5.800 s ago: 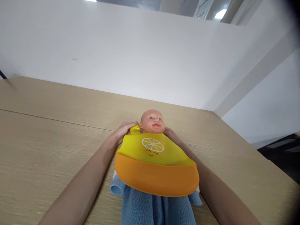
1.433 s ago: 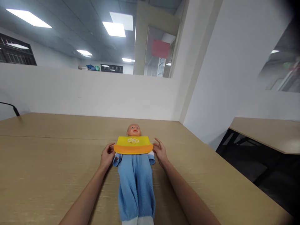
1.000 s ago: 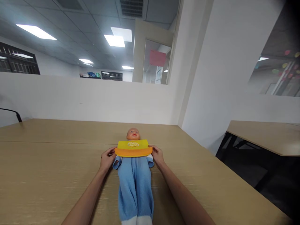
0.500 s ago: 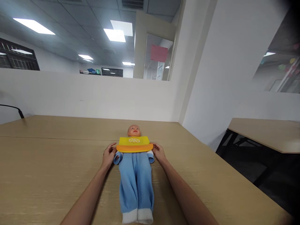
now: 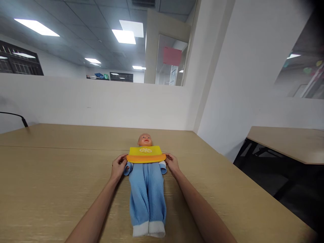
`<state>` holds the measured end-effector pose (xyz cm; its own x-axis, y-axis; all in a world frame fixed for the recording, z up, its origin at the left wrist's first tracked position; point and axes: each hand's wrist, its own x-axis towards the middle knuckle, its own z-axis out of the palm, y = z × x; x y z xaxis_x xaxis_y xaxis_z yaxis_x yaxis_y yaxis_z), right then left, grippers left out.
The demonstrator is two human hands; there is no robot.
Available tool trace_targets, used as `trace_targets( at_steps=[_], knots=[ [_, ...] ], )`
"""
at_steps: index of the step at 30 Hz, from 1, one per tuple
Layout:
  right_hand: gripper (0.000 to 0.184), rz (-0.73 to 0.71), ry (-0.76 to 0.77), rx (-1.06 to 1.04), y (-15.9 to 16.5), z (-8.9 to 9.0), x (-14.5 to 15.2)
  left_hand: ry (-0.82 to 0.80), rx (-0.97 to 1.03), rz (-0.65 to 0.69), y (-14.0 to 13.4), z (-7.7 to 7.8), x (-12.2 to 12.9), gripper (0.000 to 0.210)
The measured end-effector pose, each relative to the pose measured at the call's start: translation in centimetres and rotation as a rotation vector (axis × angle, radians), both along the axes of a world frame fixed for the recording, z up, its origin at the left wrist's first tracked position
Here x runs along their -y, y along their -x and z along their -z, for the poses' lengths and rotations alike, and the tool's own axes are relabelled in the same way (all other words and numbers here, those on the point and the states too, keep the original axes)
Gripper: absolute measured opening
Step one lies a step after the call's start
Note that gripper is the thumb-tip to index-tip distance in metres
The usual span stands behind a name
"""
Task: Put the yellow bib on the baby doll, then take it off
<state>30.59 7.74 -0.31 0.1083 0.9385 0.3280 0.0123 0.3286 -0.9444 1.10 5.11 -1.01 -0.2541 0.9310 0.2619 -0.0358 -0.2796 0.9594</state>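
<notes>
A baby doll [image 5: 145,139] in a pale blue outfit [image 5: 147,194] with white cuffs lies face up on the wooden table, its head toward the wall. Across its chest rests a yellow bib [image 5: 136,151] with an orange pocket lip and a white citrus-slice print. The left end of the lip is pinched by the fingertips of my left hand [image 5: 118,166], just above one blue sleeve. At the opposite end, my right hand [image 5: 172,163] grips the bib's edge, its thumb and fingers curled in. Part of the fingertips of both hands is hidden by the bib.
Behind the table [image 5: 63,175] rises a white wall [image 5: 113,109] with a window above it. A black cable [image 5: 24,121] reaches in at the far left. To the right stands a second table [image 5: 286,141] on dark legs, past a gap beside this table's edge.
Almost nothing differs; the view has shifted very slightly. Both hands stay at the two ends of the bib, which lies in the same place on the doll.
</notes>
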Motion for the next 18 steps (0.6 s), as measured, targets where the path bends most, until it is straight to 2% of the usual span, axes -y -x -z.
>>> trace_targets(
  at_steps=[7,10,13,15,18],
  knots=[
    [0.036,0.002,-0.003,-0.031,0.5,0.2,0.4,0.031,0.072,-0.100,-0.7,0.1,0.3,0.047],
    [0.039,0.051,0.046,-0.016,0.3,0.6,1.8,0.049,0.006,-0.164,-0.4,0.5,0.7,0.043],
    [0.034,0.084,0.060,0.035,0.1,0.7,4.0,0.051,-0.131,-0.226,0.0,0.9,1.8,0.035],
    [0.030,0.084,0.049,0.108,0.1,0.6,5.5,0.033,-0.207,-0.219,0.1,1.1,2.7,0.033],
    [0.027,0.059,0.017,0.226,0.2,0.3,7.6,0.012,-0.251,-0.116,0.1,1.1,3.8,0.036]
  ],
)
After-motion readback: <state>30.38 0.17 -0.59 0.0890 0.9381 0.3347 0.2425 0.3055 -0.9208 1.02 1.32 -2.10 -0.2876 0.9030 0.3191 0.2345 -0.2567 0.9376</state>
